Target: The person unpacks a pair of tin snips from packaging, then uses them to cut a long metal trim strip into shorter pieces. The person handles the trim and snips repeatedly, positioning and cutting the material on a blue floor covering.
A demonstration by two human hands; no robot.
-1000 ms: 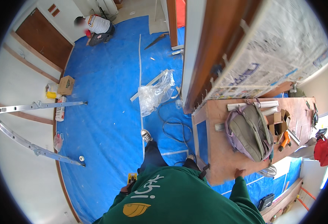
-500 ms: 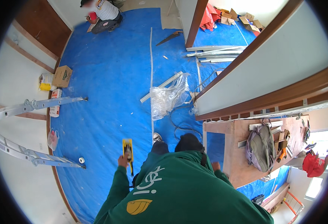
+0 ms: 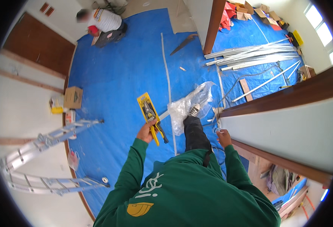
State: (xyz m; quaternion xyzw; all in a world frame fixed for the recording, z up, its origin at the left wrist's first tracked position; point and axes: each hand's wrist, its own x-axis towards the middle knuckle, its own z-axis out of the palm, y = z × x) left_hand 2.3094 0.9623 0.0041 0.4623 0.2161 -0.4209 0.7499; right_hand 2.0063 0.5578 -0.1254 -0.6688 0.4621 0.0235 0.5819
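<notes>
In my left hand is a pair of tin snips with yellow and black handles, on a yellow backing card. My fingers wrap round the handle end, and the card tilts up and away over the floor. My right hand is curled closed beside the end of the wall, low on my right. A small pale thing shows at its fingertips, too small to make out. Below and between the hands, my shoe is on a crumpled clear plastic sheet.
Blue sheeting covers the floor. A folding ladder stands left, near a cardboard box. A handsaw and metal channels lie ahead. A person crouches far left. The wall stands close right.
I have stepped forward, one foot now on the plastic sheet. My left hand has raised the tin snips forward and right. My right hand has come up beside the wall end.
</notes>
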